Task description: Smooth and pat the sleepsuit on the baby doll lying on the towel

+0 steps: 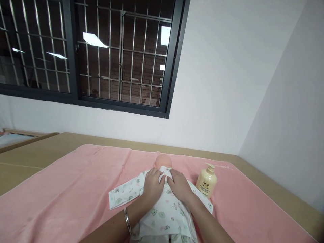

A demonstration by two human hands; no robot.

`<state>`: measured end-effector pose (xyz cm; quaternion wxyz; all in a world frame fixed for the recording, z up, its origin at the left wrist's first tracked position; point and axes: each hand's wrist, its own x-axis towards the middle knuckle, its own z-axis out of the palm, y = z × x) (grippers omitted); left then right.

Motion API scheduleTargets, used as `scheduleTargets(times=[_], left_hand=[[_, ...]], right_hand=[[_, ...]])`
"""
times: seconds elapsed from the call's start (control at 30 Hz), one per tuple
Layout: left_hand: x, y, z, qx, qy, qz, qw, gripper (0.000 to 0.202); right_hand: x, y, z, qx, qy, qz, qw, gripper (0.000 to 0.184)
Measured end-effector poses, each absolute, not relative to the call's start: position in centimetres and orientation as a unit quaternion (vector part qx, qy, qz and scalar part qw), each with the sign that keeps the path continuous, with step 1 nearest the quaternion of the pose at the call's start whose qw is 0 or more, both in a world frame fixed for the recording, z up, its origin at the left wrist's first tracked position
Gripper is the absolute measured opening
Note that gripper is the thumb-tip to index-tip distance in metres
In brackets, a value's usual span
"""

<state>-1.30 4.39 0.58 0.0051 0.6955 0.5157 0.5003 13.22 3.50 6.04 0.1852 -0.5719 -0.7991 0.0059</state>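
A baby doll lies on a pink towel [63,189] with the smooth top of its head [163,160] pointing away from me. It wears a white printed baby shirt [162,216] whose sleeves spread to either side. My left hand [153,185] rests flat on the shirt's upper left part, fingers stretched toward the collar. Opposite it, my right hand [180,185] lies flat on the upper right part, thumbs close together at the middle. Neither hand grips anything. Beside the right sleeve, partly overlapping it in view, stands a cream pump bottle [207,180].
The towel covers a wooden table [86,137] set against a white wall [215,84]. Above it on the left is a dark-framed window [121,57] with metal bars. At the far left, a wooden-edged bed or crib [27,133] shows in part.
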Motion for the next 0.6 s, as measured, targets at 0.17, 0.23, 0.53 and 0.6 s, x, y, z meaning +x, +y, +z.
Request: scheduleTargets(times=[0.17, 0.23, 0.53, 0.6], left_hand=[[-1.3, 4.0, 1.1, 0.695, 0.533, 0.483, 0.013, 0.020], [-1.3, 3.8, 1.4, 0.693, 0.552, 0.463, 0.022, 0.025], [-1.2, 3.9, 2.0, 0.690, 0.618, 0.375, 0.035, 0.040], [-1.3, 4.1, 1.9, 0.704, 0.597, 0.383, 0.040, 0.039]], right_hand=[[13.4, 3.8, 5.3, -0.565, -0.795, 0.026, 0.217, 0.037], [13.4, 3.7, 5.3, -0.563, -0.797, 0.031, 0.218, 0.039], [13.7, 3.9, 5.2, -0.572, -0.789, 0.063, 0.216, 0.052], [13.5, 3.7, 5.5, -0.572, -0.792, 0.053, 0.207, 0.050]])
